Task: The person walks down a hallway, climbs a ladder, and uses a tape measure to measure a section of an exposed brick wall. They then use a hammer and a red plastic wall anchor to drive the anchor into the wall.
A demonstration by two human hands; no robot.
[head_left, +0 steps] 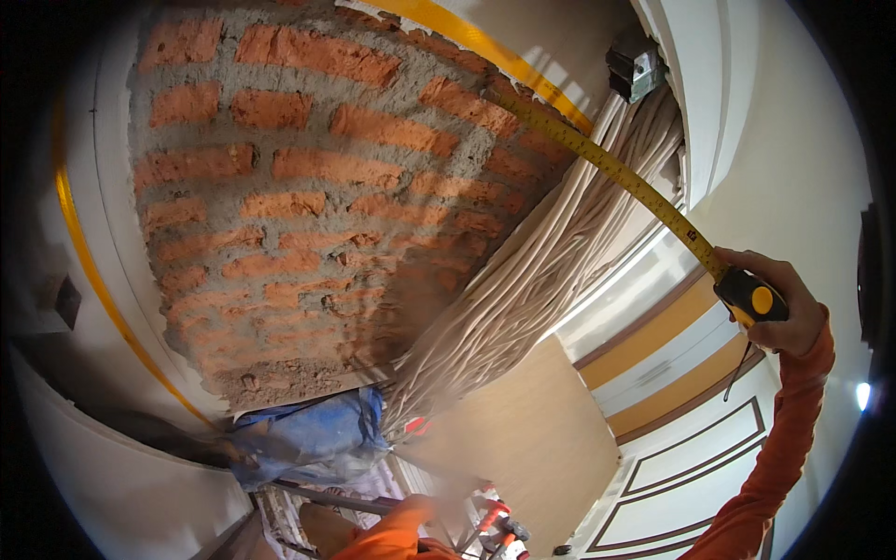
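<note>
- Brick wall [308,205]: bare red brick in rough grey mortar, filling the view from ten to twelve o'clock; a yellow tape blade [597,159] is running across its upper right corner, seemingly to take its width.
- Bundle of pale cables [551,252]: hanging along the wall's right edge, dropping from a grey metal box [637,65] at one o'clock toward six o'clock.
- Blue plastic sheeting [313,434]: bunched at the wall's foot, seven o'clock; contents are not showing.
- Right hand [779,303]: at three o'clock, its grip closing around the yellow-and-black tape measure case [751,299], holding the blade taut.
- Left hand [415,511]: orange sleeve, blurred at six o'clock near red-handled tools [495,523]; its grip I cannot tell.
</note>
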